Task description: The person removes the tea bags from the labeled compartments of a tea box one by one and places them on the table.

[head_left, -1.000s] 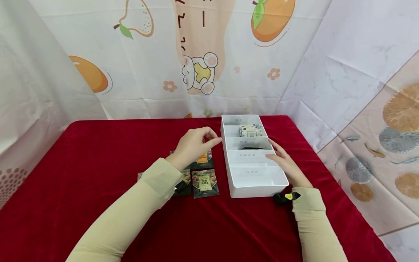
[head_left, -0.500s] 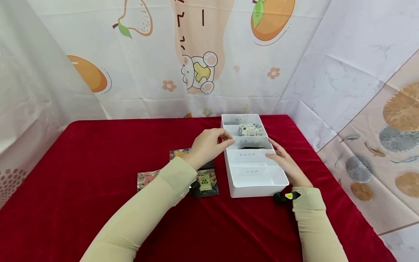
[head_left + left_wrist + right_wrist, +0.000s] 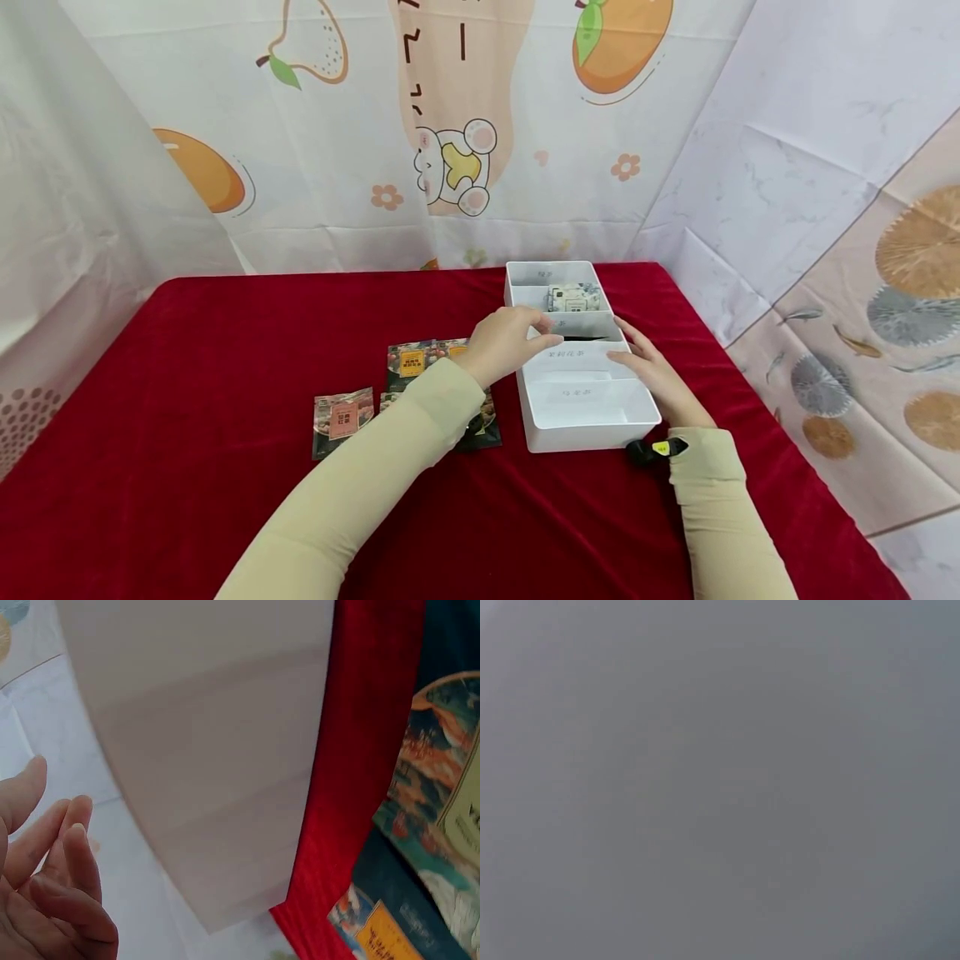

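A white divided box (image 3: 592, 439) stands on the right, with handwriting on its dividers. My left hand (image 3: 510, 340) hovers over the box's left rim by the middle compartments. In the left wrist view that hand (image 3: 64, 877) has loosely bent fingers, its thumb apart, and holds nothing visible. My right hand (image 3: 660, 383) grips the right wall, thumb over the rim and fingers outside. Light patterned tea sachets (image 3: 574, 298) fill part of the second compartment from the back. The edge of a dark sachet (image 3: 585, 338) shows in the third. The right wrist view is plain grey blur.
Left of the box, several tea sachets lie on the red cloth (image 3: 225, 375): a red-labelled one (image 3: 343, 421), an orange-labelled one (image 3: 411, 363) and others partly behind my left arm. Printed curtains (image 3: 315, 167) hang behind and at the sides.
My left hand has moved right and slightly towards me, from beside the box to over its left rim, its thumb and fingers spreading apart. The right hand and box have stayed put.
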`<state>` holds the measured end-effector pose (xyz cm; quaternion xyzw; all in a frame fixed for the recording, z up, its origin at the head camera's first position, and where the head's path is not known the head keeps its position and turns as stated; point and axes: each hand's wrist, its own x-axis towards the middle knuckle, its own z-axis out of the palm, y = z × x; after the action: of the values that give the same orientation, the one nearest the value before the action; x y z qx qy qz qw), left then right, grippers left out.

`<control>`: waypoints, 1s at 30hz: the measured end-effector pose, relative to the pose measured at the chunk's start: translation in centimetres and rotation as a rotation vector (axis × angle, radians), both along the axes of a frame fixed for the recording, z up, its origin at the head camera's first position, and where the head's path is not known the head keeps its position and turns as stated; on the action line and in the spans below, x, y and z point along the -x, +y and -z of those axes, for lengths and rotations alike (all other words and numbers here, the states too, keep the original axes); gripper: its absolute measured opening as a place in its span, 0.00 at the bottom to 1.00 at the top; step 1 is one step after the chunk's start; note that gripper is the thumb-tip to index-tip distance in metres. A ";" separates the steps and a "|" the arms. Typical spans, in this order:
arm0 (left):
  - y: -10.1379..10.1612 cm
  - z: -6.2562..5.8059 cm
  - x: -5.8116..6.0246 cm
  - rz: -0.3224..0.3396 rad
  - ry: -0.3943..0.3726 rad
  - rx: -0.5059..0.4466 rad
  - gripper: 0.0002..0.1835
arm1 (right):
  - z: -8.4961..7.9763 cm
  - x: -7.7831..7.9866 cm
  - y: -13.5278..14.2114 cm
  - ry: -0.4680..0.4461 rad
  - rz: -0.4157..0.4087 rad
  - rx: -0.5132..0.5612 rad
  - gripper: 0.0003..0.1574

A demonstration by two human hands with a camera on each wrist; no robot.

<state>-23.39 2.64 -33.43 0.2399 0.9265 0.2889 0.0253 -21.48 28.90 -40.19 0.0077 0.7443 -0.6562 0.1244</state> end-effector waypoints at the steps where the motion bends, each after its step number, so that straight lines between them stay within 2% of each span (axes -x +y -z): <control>1: 0.2 0.2 0.1 0.006 0.004 0.013 0.20 | 0.0 0.0 0.0 -0.002 0.000 -0.001 0.45; 9: 1.4 1.0 0.6 0.071 0.053 0.072 0.20 | -0.1 0.0 0.0 -0.004 0.000 -0.005 0.45; 16: 2.1 1.5 1.0 0.113 0.023 0.069 0.21 | -0.2 0.0 0.0 -0.010 -0.005 -0.017 0.45; 25: 2.6 1.7 1.5 0.164 0.095 0.219 0.23 | -0.3 0.0 -0.1 -0.009 -0.006 -0.017 0.45; 30: 3.0 1.7 1.6 0.172 0.086 0.250 0.22 | -0.3 0.0 -0.1 -0.009 -0.008 -0.014 0.45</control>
<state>-25.02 5.63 -35.11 0.3258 0.9314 0.1574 0.0399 -21.46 28.83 -39.92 0.0084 0.7483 -0.6504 0.1301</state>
